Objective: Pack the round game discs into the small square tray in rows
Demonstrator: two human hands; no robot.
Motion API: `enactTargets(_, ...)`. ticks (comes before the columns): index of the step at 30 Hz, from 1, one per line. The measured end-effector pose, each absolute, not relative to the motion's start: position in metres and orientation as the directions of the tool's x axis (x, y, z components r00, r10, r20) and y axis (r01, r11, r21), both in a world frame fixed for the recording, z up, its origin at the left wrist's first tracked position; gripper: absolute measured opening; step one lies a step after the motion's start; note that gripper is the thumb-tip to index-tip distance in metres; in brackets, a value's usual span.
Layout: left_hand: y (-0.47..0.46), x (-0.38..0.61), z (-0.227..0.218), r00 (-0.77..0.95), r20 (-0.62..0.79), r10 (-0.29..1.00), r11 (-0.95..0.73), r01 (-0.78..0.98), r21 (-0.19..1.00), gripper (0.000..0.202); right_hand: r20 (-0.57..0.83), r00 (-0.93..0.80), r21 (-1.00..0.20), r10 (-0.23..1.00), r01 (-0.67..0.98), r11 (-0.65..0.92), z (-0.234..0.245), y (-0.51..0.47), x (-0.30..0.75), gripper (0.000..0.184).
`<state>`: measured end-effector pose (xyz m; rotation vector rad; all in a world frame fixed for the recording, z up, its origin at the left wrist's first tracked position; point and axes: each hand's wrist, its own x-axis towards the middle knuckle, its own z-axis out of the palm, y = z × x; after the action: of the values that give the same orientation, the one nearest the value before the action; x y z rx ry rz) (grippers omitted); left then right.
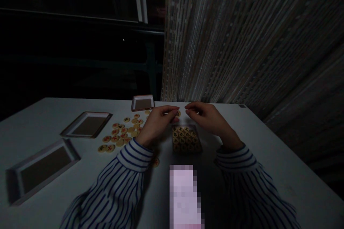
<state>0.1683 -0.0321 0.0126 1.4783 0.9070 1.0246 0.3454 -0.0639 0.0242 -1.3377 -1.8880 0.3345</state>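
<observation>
- Head cam: L hand & R hand apart, beyond xiangqi box; xiangqi pc by L fingertips, can't tell if gripped; R fingertips slightly parted.
- Prob. best: pinch rim, lay flat, char up.
- Loose pcs left of box, on white table; string curtain behind box; dim rm.

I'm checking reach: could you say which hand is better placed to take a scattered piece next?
Probably the left hand: it is beside the scattered pieces, the right hand farther off.
</observation>
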Motion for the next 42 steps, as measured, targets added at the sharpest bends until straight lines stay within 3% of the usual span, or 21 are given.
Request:
enactTargets(11, -0.037, 0.174, 0.013, 0.307, 0.064, 0.95, -0.055, -0.039, 0.998, 0.025, 0.427, -0.238, -0.531, 0.872, 0.714, 0.455, 0.025, -0.068, 0.337, 0.023)
enactTargets(28, -0.034, 0.178, 0.004, 0.304, 0.105, 0.947, -0.105, -0.018, 0.994, 0.021, 0.413, -0.277, -0.518, 0.868, 0.712, 0.473, 0.025, -0.067, 0.337, 0.023)
enactTargets(42, -0.032, 0.18, -0.002, 0.302, 0.085, 0.949, -0.09, 0.003, 0.996, 0.026, 0.36, -0.303, -0.426, 0.882, 0.788, 0.445, 0.026, -0.069, 0.34, 0.024)
